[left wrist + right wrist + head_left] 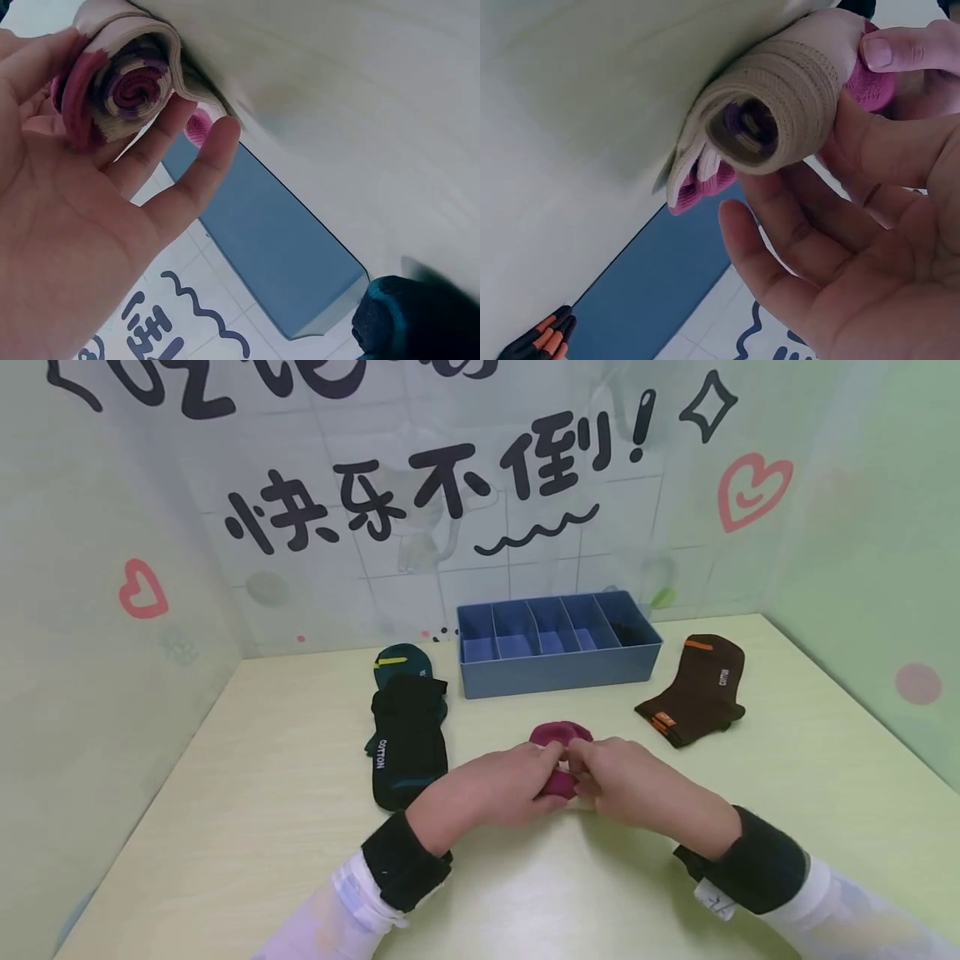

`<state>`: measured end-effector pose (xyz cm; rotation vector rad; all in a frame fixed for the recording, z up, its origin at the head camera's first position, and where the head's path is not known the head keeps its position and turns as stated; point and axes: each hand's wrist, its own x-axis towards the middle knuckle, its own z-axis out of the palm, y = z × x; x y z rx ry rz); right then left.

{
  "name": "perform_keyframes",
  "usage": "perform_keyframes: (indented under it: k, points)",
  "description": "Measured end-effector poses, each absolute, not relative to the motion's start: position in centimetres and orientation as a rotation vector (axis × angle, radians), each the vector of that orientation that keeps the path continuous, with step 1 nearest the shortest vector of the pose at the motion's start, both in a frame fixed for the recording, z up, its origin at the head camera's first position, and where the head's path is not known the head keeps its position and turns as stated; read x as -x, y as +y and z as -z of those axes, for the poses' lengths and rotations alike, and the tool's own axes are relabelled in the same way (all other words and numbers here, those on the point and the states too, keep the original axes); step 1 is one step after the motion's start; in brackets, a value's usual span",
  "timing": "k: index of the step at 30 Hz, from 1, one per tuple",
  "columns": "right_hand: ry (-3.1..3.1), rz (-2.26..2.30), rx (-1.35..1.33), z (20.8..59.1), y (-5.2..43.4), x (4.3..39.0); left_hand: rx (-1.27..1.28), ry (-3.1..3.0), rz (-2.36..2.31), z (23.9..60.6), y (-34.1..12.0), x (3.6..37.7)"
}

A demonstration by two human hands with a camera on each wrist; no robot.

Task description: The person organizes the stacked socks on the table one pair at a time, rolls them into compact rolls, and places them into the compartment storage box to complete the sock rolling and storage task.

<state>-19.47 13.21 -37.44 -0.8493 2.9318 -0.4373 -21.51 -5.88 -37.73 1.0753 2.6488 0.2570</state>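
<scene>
Worktop pale wood-look, walled on three sides; bare stretches at front left and front right of hands. Blue divider box at back centre, near rear wall. Dark socks stacked left, brown socks right, both well apart from hands. Rolled sock, magenta and beige, at centre front, roll lying on worktop surface. Left hand and right hand both grip roll, fingers curled round its ends; loose tail probably trails toward box.
</scene>
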Motion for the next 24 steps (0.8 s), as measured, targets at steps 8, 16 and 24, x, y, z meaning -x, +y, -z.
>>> perform_keyframes:
  k: [8,16,24]
  points:
    - [3.159,-0.087,1.163,38.1,13.0,18.4,-1.173,2.718,-0.179,38.1,-5.6,21.8]
    - [3.167,-0.360,1.383,38.7,13.0,18.5,-1.135,2.845,0.057,38.2,-5.5,21.5]
    - [3.010,-0.117,1.192,38.5,13.2,19.3,-1.036,2.789,0.182,38.4,-4.9,20.7]
